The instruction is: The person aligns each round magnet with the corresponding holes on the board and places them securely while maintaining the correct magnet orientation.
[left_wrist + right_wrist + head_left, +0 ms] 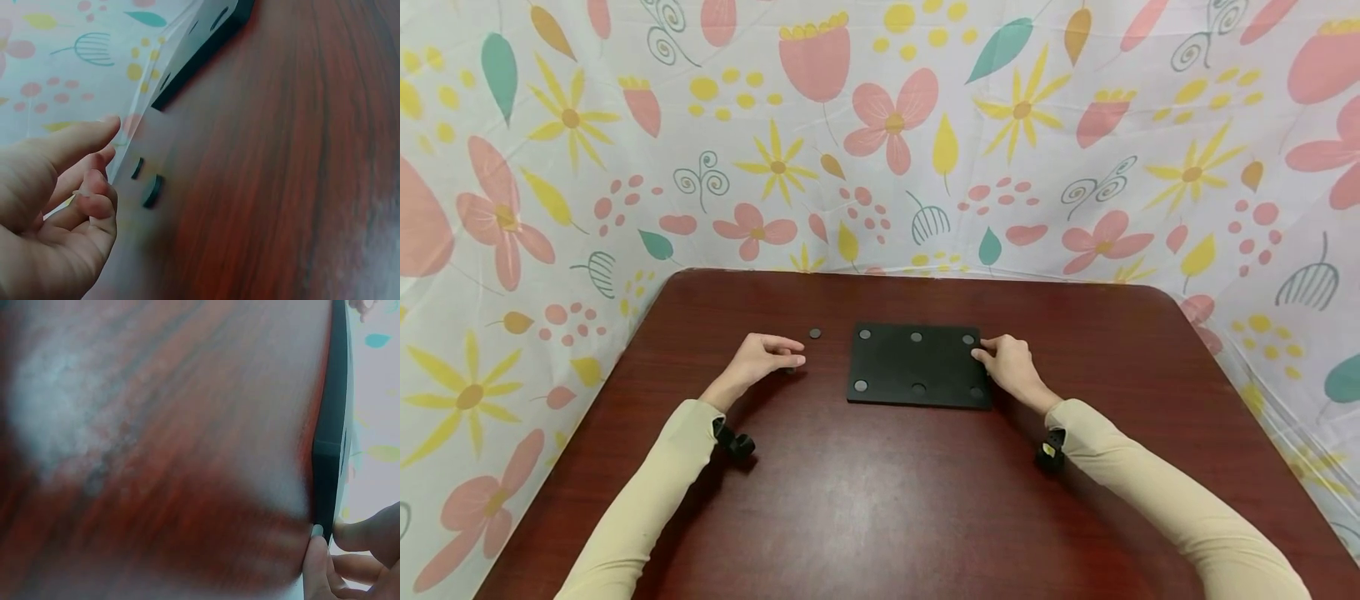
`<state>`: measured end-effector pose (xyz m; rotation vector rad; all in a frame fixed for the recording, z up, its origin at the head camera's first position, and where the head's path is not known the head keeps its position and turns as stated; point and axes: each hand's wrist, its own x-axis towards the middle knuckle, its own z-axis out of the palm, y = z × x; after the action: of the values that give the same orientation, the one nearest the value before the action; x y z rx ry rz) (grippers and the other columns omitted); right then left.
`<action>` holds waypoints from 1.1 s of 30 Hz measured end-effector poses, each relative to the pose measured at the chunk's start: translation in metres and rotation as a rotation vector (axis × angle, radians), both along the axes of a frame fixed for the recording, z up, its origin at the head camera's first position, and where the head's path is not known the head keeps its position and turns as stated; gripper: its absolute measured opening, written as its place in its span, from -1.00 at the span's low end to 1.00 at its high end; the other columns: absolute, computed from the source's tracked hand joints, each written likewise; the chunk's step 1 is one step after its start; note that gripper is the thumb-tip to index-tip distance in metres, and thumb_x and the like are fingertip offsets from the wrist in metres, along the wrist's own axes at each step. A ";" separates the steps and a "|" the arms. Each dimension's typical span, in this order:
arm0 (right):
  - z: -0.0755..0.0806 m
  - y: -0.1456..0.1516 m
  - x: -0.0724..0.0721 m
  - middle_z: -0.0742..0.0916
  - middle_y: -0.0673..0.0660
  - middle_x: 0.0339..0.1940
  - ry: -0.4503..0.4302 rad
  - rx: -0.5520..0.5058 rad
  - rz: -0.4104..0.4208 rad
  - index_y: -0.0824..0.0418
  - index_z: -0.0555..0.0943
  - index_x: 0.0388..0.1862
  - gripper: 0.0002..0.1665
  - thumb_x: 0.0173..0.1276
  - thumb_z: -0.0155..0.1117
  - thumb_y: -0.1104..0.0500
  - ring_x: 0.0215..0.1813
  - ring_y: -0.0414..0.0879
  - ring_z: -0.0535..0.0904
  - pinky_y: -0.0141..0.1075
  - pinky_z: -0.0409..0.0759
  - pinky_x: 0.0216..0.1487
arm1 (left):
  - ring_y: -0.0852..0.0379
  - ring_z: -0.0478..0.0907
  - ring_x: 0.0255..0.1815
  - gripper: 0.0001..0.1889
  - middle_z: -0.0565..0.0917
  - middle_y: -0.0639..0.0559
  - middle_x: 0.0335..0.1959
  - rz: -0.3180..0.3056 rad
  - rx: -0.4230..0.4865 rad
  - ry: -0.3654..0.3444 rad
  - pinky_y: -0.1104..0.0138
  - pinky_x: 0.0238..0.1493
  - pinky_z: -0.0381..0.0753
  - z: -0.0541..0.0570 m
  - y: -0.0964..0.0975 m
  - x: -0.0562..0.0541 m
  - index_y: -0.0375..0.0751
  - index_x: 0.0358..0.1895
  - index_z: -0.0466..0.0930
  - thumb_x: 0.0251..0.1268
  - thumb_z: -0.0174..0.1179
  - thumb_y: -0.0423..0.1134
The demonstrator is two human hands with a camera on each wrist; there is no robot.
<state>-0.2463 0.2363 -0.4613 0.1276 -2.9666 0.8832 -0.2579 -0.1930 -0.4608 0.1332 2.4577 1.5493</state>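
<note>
A flat black board (pixel 917 364) lies on the table, with round spots along its long edges. Several spots look grey, as if filled by discs; two along the near edge are dark. My right hand (pixel 1011 367) grips the board's right edge, and in the right wrist view its thumb and fingers meet the board's black side (pixel 325 481). Left of the board my left hand (pixel 758 360) hovers low, fingers loosely bent with nothing between them. One small dark disc (pixel 153 191) lies on the table close to its fingertips, and another disc (pixel 815 333) sits farther back.
The dark red wooden table (pixel 880 500) has rounded far corners. A white curtain (pixel 880 208) printed with flowers hangs along its back and sides. Each wrist wears a small black camera, such as the left wrist camera (pixel 735 442).
</note>
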 end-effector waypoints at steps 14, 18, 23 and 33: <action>0.000 0.001 -0.001 0.76 0.30 -0.41 -0.005 -0.014 0.003 0.45 0.57 0.14 -0.53 0.41 0.22 0.13 -0.68 -0.18 0.48 -0.34 0.45 -0.59 | 0.12 0.43 -0.36 -0.63 0.58 0.15 -0.55 -0.017 -0.094 -0.027 0.38 -0.31 0.41 -0.001 -0.015 0.004 -0.23 -0.05 0.74 0.03 0.48 -0.20; 0.000 0.000 -0.001 0.75 0.29 -0.44 -0.006 -0.014 0.001 0.45 0.58 0.14 -0.53 0.41 0.23 0.12 -0.69 -0.19 0.47 -0.35 0.44 -0.60 | 0.18 0.43 -0.46 -0.62 0.60 0.16 -0.57 -0.015 -0.114 -0.034 0.40 -0.34 0.40 -0.003 -0.014 0.004 -0.24 -0.05 0.74 0.01 0.48 -0.22; -0.001 0.000 -0.001 0.74 0.26 -0.50 -0.010 -0.014 -0.001 0.44 0.57 0.16 -0.52 0.41 0.23 0.12 -0.70 -0.19 0.47 -0.35 0.43 -0.61 | 0.17 0.41 -0.49 -0.65 0.60 0.14 -0.56 -0.001 -0.134 -0.040 0.40 -0.37 0.41 -0.002 -0.012 0.005 -0.24 -0.10 0.75 -0.03 0.51 -0.25; 0.001 0.000 0.000 0.74 0.25 -0.51 -0.012 -0.015 0.003 0.46 0.57 0.15 -0.53 0.41 0.22 0.13 -0.69 -0.19 0.47 -0.37 0.42 -0.62 | 0.12 0.46 -0.40 -0.68 0.57 0.15 -0.54 0.007 -0.176 -0.008 0.38 -0.32 0.45 -0.004 -0.008 0.006 -0.22 -0.14 0.76 -0.05 0.51 -0.27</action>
<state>-0.2463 0.2360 -0.4603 0.1263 -2.9715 0.9092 -0.2517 -0.2006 -0.4645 0.0880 2.5761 1.3258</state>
